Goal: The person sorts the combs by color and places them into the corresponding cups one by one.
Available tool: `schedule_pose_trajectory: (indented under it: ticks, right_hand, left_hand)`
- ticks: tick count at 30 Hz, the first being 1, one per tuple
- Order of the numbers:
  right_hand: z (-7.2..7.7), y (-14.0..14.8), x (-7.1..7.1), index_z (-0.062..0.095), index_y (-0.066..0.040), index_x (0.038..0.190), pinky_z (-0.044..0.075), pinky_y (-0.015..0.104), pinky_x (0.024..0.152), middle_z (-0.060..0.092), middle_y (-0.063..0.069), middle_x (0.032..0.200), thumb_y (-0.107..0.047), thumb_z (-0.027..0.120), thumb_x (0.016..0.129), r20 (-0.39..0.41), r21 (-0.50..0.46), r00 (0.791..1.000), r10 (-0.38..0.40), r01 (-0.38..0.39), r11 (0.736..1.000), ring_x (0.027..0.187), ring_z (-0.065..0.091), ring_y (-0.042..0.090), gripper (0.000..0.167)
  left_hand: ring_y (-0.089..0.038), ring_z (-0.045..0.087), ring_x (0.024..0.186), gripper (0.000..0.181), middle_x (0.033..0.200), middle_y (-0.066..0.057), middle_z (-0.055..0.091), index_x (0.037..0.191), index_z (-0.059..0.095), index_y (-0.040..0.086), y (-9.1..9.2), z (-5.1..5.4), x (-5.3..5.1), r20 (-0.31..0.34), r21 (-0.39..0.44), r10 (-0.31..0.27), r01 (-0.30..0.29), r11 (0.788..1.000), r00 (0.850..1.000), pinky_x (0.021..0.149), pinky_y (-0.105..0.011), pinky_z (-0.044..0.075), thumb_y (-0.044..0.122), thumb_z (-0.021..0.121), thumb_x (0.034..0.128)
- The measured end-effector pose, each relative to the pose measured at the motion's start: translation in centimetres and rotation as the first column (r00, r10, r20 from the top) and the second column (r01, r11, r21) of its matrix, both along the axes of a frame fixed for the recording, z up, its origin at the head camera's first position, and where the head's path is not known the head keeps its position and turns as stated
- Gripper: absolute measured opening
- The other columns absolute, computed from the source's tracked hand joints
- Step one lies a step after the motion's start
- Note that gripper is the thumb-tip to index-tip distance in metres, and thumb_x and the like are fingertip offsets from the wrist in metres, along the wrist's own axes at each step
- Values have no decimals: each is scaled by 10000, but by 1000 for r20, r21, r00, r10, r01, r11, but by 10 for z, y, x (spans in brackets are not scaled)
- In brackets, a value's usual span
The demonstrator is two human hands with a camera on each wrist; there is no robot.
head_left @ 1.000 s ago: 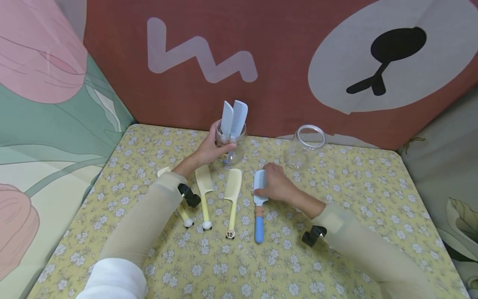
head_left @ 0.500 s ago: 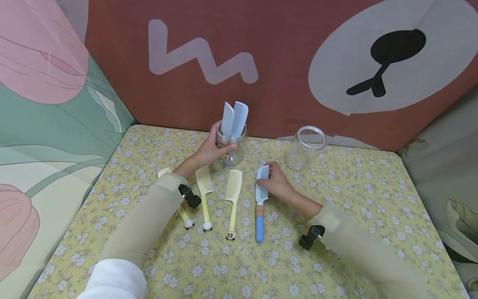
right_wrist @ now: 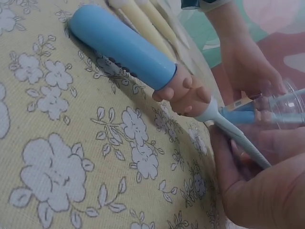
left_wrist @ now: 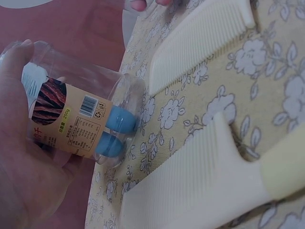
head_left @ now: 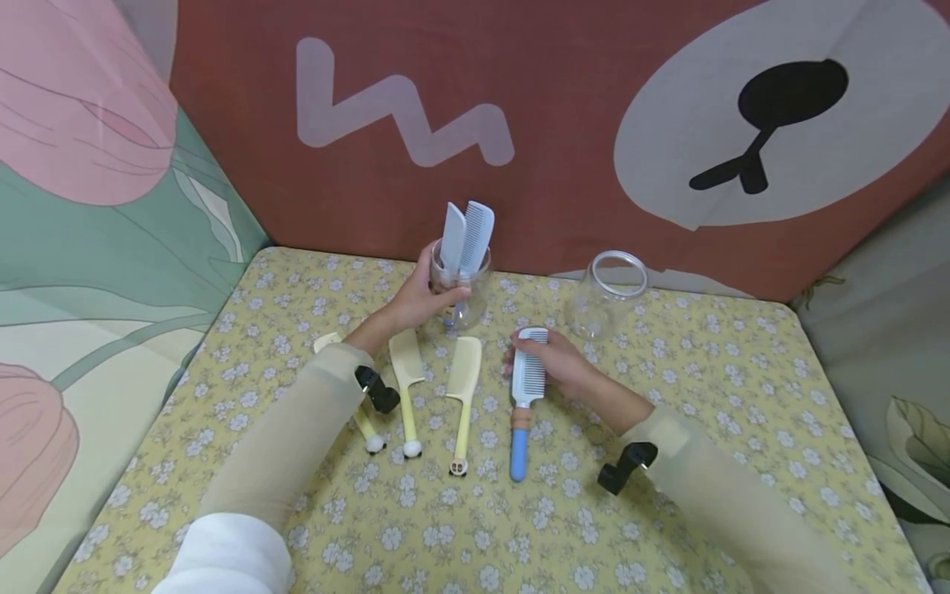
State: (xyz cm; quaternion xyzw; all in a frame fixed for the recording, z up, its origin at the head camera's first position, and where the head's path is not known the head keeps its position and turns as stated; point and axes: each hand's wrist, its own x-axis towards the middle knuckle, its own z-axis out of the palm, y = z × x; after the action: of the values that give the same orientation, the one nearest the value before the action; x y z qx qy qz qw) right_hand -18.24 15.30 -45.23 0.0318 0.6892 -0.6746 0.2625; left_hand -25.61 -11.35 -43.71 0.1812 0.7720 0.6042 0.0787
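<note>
A yellow tabletop (head_left: 564,536) patterned with white flowers and grey leaves spans the scene, its far corners rounded. Behind its far edge rises a reddish-brown backdrop (head_left: 557,49). Left of the backdrop's middle runs a pale zigzag (head_left: 410,115); toward the right sits a large light-grey oval (head_left: 683,124) bearing a black nose shape (head_left: 792,91) and a black mouth line. At left hangs a printed cloth (head_left: 96,247) with pink blossoms above green and cream areas. At right, a greyish cloth (head_left: 883,289) shows leaf shapes near its lower edge.
</note>
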Motion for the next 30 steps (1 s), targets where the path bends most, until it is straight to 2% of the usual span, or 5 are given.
schedule_pose_trajectory:
  ticks: [4,10,17,22,30]
  right_hand:
    - [0,2,-1,416,110,1400,603,377,790,721,60,926,-217,472,1104,16,-125,1000,-10,12,992,795,736,207,444]
    - [4,9,1,354,107,1467,597,398,822,729,55,969,-196,423,1116,31,-202,999,21,-14,979,836,747,238,470]
    - [14,16,2,547,-21,1293,599,383,824,743,79,1012,-212,446,1107,34,-277,999,22,-11,961,865,753,251,286]
    - [30,24,-4,651,-154,1148,593,352,834,748,64,1005,-227,471,1098,20,-322,1000,2,4,947,902,749,232,201]
    - [62,41,-18,626,-138,1204,582,351,893,738,82,1085,-228,480,1090,-94,-346,995,-24,-10,938,986,742,233,206]
  left_hand:
    - [-305,350,1443,922,1581,-143,301,1619,61,162,-1,0,1,2,3,4,-4,1000,1000,1175,-497,310,112,712,967]
    - [-308,345,1449,928,1587,-142,296,1623,57,166,-3,-2,1,-4,-5,4,-4,1000,1000,1178,-503,305,116,711,967]
    - [-300,345,1449,928,1587,-137,303,1622,65,170,-2,0,-2,-14,-4,2,-2,1000,1000,1183,-498,296,121,717,964]
    - [-305,328,1462,935,1601,-132,288,1626,55,196,-1,-1,-2,3,-4,-3,3,1000,1000,1188,-507,284,161,718,968]
    - [-289,328,1463,935,1600,-118,287,1624,52,200,-1,-1,-1,6,-19,1,-1,1000,1000,1185,-498,293,166,718,969]
